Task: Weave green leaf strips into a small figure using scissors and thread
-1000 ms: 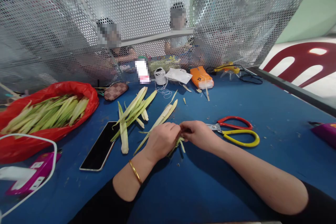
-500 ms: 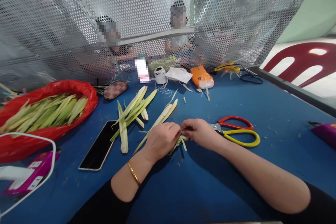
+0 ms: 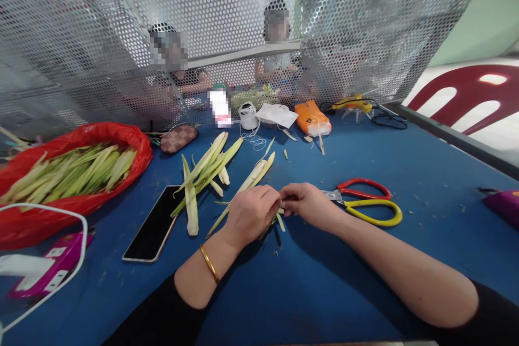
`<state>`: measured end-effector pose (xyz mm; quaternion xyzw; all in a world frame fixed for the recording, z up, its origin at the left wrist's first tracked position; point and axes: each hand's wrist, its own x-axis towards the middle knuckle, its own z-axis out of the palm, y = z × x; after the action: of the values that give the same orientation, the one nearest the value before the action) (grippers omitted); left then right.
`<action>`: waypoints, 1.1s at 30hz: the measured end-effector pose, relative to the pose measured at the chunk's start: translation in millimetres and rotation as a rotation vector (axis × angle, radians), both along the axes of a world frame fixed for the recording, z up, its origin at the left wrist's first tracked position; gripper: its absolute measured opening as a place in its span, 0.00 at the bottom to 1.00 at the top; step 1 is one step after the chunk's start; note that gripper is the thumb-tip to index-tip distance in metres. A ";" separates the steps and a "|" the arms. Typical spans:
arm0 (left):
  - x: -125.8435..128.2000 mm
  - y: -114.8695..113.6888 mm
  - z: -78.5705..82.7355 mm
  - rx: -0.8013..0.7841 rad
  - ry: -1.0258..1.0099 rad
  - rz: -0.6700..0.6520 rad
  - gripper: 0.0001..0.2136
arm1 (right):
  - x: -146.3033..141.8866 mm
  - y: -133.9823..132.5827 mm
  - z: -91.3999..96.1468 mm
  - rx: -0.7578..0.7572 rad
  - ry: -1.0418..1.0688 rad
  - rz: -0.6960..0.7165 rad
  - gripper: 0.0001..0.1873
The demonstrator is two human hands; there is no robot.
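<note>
Pinching a narrow leaf strip [image 3: 279, 220] from both ends, the left hand [image 3: 249, 215] and right hand [image 3: 308, 205] meet just above the blue desk [image 3: 365, 281]. The fingers of each are pressed together on the strip. Its short pale ends poke out below the knuckles, so it looks held taut and low, probably for steadiness.

Red-and-yellow scissors [image 3: 365, 203] lie at 3 o'clock from the hands, blade tips almost touching the right hand, seemingly kept within easy reach. A dark phone [image 3: 154, 224] rests face up at 9 o'clock. Loose leaves [image 3: 206, 167] fan out at 11 o'clock, and a red bag [image 3: 81, 140] holding more of them sits open at 10 o'clock. A spool of white thread [image 3: 248, 116] and an orange packet [image 3: 312, 118] stand near 12 o'clock. The packet's print is too small to read, and no other writing is legible.
</note>
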<state>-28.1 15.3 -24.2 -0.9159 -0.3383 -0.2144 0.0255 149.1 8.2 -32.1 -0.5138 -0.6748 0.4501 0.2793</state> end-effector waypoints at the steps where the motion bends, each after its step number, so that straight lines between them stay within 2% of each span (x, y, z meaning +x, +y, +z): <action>1: -0.4 0.3 -0.4 -0.026 -0.026 0.008 0.11 | 0.4 0.4 -0.8 -0.008 0.005 -0.010 0.06; 7: -0.9 1.6 1.1 -0.234 -0.163 0.100 0.06 | 2.3 2.2 -3.7 -0.076 0.008 -0.072 0.03; 12: 0.0 1.6 2.5 -0.286 -0.195 0.106 0.05 | 2.8 0.2 3.3 -0.032 -0.065 -0.054 0.04; 19: -6.8 9.1 5.7 -0.433 -0.180 0.123 0.03 | 6.7 -8.0 25.8 0.173 -0.327 0.099 0.07; 25: -9.6 13.3 10.5 -0.412 -0.140 0.179 0.04 | 14.7 -10.7 32.4 0.164 -0.371 0.287 0.09; 28: -8.0 12.3 11.8 -0.431 -0.169 0.179 0.04 | 15.8 -11.5 34.8 0.169 -0.398 0.316 0.09; 30: -6.5 11.6 12.1 -0.530 -0.263 0.200 0.04 | 15.1 -12.0 36.0 0.170 -0.419 0.307 0.09; 33: -3.9 10.2 11.8 -0.800 -0.484 0.211 0.04 | 13.8 -12.8 37.1 0.181 -0.458 0.303 0.08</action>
<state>-32.0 25.5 -12.4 -0.7383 -0.4816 -0.2707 -0.3868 162.9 -4.6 5.0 -0.4684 -0.8268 0.2970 0.0939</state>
